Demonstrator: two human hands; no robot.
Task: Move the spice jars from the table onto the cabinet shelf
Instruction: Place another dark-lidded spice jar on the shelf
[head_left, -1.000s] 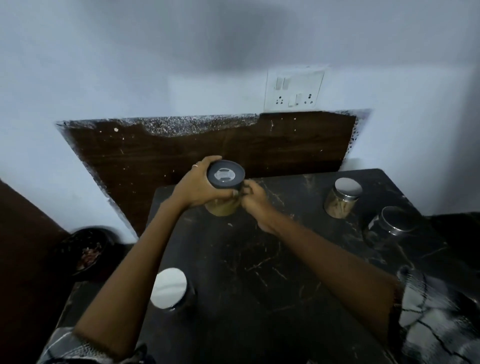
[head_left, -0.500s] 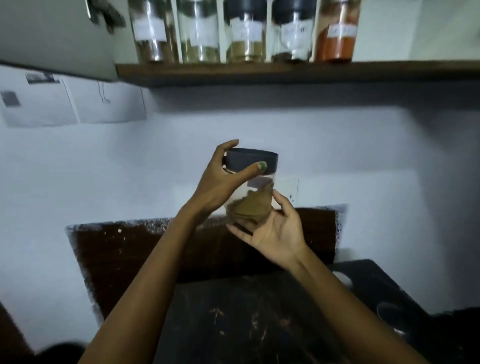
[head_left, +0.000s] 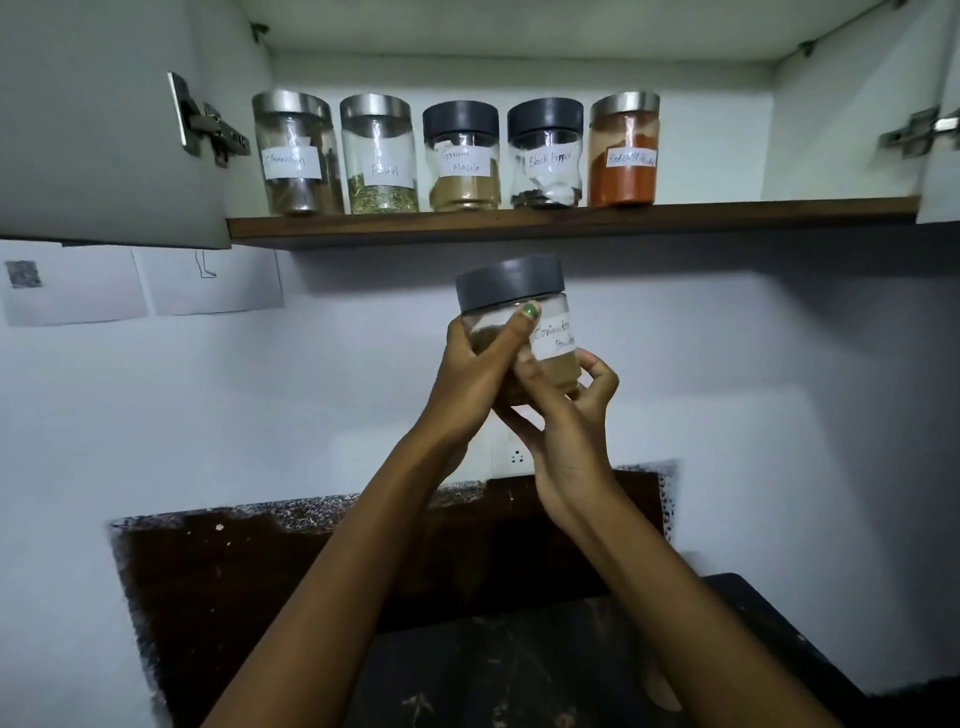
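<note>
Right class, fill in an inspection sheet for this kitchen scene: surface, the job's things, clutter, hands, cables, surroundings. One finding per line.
Surface: dark marbled table, only its far part in view.
Job's things: coriander powder jar with dark lid, held up below the cabinet shelf; five labelled spice jars stand in a row on the shelf, with free space at their right.
Clutter: nothing seen.
Hands: left hand has its grip round the jar's side; right hand cups its base.
Cables: nothing seen.
Surroundings: open cabinet door, wall socket, papers on the wall.
</note>
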